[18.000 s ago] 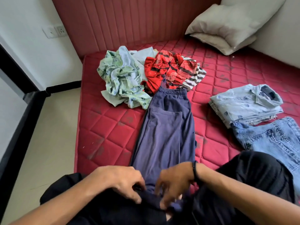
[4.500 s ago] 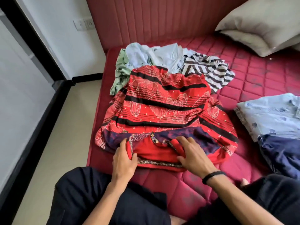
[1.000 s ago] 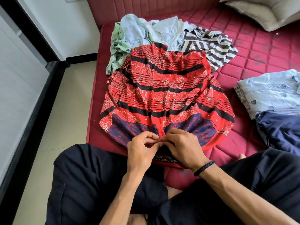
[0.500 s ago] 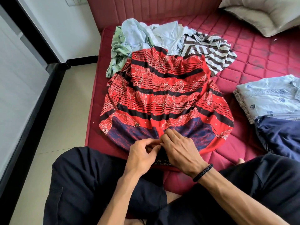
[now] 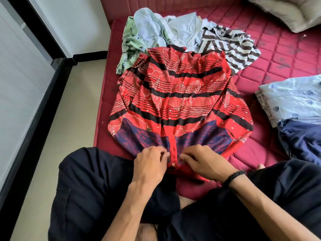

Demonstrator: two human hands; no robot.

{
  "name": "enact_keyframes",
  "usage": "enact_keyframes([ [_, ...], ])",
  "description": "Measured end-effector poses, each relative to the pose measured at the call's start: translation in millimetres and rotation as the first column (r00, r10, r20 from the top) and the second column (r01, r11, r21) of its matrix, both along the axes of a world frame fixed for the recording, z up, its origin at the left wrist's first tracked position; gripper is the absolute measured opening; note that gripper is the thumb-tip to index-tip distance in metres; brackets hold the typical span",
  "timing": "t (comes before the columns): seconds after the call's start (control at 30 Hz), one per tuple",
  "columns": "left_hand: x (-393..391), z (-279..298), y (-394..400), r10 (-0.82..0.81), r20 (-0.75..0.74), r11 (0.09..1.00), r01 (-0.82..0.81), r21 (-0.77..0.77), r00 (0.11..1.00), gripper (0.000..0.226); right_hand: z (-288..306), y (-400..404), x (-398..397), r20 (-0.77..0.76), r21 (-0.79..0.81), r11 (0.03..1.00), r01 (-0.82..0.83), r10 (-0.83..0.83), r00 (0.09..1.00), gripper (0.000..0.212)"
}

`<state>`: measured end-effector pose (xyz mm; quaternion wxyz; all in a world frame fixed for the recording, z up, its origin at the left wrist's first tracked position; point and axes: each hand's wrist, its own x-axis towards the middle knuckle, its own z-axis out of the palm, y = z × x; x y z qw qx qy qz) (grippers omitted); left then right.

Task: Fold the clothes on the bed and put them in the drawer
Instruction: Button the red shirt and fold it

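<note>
My left hand [image 5: 150, 164] and right hand [image 5: 206, 162] pinch the near hem of the red patterned shirt [image 5: 180, 94] either side of its button placket — it lies spread on the maroon mattress [image 5: 286, 54]. Beyond it, the unfolded heap: green shirt [image 5: 129, 45], striped shirt [image 5: 236, 47].

The shirt [image 5: 180, 101] lies mid-mattress [image 5: 286, 54], a clothes heap [image 5: 173, 32] behind it, folded garments [image 5: 291, 101] to its right.
</note>
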<state>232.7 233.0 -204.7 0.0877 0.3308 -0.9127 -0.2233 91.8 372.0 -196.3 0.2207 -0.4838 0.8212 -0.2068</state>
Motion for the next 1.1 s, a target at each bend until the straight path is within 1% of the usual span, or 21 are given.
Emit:
enact_keyframes([
  [0.03, -5.5, -1.0, 4.4, 0.028, -0.066, 1.0, -0.028, 0.013, 0.997, 0.018, -3.1, 0.1, 0.5, 0.034, 0.0, 0.998, 0.067, -0.067, 0.997, 0.016],
  [0.07, -11.2, -0.8, 9.5, 0.048, -0.102, 0.998, -0.044, 0.041, 0.994, 0.018, -6.6, 0.1, 1.7, 0.055, 0.003, 0.992, 0.123, -0.123, 0.991, 0.015],
  [0.13, -20.1, -6.7, 16.1, 0.063, -0.078, 0.994, -0.055, 0.094, 0.995, 0.033, -17.6, -1.7, 4.2, 0.064, 0.009, 0.983, 0.184, -0.184, 0.981, 0.011],
  [0.2, -23.7, -16.7, 19.8, 0.075, -0.031, 0.992, -0.071, 0.108, 0.997, 0.046, -22.1, -7.1, 6.0, 0.059, 0.028, 0.971, 0.238, -0.239, 0.969, 0.003],
  [0.3, -25.4, -25.6, 25.5, 0.106, -0.019, 0.994, -0.106, 0.023, 0.994, 0.041, -26.9, -15.0, 4.5, 0.079, 0.012, 0.951, 0.308, -0.308, 0.948, 0.007],
  [0.4, -38.4, -21.2, 27.2, 0.15, 0.055, 0.986, -0.146, -0.075, 0.987, 0.037, -30.8, -20.7, 4.4, 0.055, 0.054, 0.936, 0.348, -0.351, 0.935, 0.013],
  [0.47, -45.1, -17.1, 24.3, 0.175, 0.109, 0.982, -0.166, -0.088, 0.978, 0.033, -32.6, -22.5, 5.3, 0.013, 0.084, 0.915, 0.393, -0.396, 0.918, 0.02],
  [0.5, -45.3, -15.0, 22.4, 0.181, 0.108, 0.982, -0.174, -0.066, 0.978, 0.029, -33.8, -22.7, 6.4, 0.003, 0.08, 0.905, 0.418, -0.42, 0.908, 0.021],
  [0.57, -41.3, -13.1, 15.3, 0.194, 0.042, 0.98, -0.196, 0.045, 0.98, 0.018, -31.0, -22.4, 7.0, -0.011, 0.045, 0.893, 0.448, -0.448, 0.894, 0.02],
  [0.63, -30.4, -10.6, 6.6, 0.238, -0.008, 0.938, -0.228, 0.26, 0.971, 0.011, -28.0, -24.6, 8.4, -0.014, -0.004, 0.896, 0.444, -0.444, 0.896, 0.017],
  [0.7, -23.7, -11.9, -3.2, 0.273, 0.011, 0.836, -0.243, 0.492, 0.962, 0.013, -24.2, -28.2, 11.7, 0.01, -0.052, 0.909, 0.414, -0.415, 0.91, 0.015],
  [0.77, -22.4, -16.0, -10.4, 0.283, 0.028, 0.729, -0.234, 0.644, 0.959, 0.022, -22.8, -31.5, 14.9, 0.034, -0.068, 0.922, 0.38, -0.378, 0.925, 0.02],
  [0.83, -23.7, -23.8, -15.7, 0.274, 0.038, 0.668, -0.219, 0.712, 0.961, 0.029, -25.0, -33.0, 16.7, 0.042, -0.029, 0.933, 0.358, -0.357, 0.933, 0.024],
  [0.93, -27.3, -28.4, -17.2, 0.233, 0.041, 0.673, -0.191, 0.715, 0.972, 0.014, -28.6, -33.8, 17.4, 0.05, -0.02, 0.941, 0.339, -0.338, 0.94, 0.026],
  [1.0, -27.3, -27.1, -18.8, 0.219, 0.033, 0.66, -0.173, 0.731, 0.975, 0.01, -29.6, -36.1, 17.7, 0.052, -0.035, 0.947, 0.318, -0.316, 0.947, 0.031],
  [1.07, -27.4, -22.5, -19.7, 0.229, 0.034, 0.617, -0.172, 0.768, 0.973, 0.004, -31.3, -38.9, 18.1, 0.004, -0.032, 0.956, 0.293, -0.293, 0.956, 0.026],
  [1.1, -27.2, -21.1, -19.8, 0.242, 0.029, 0.604, -0.174, 0.777, 0.97, 0.007, -32.0, -40.4, 18.9, -0.02, -0.02, 0.958, 0.285, -0.285, 0.958, 0.022],
])
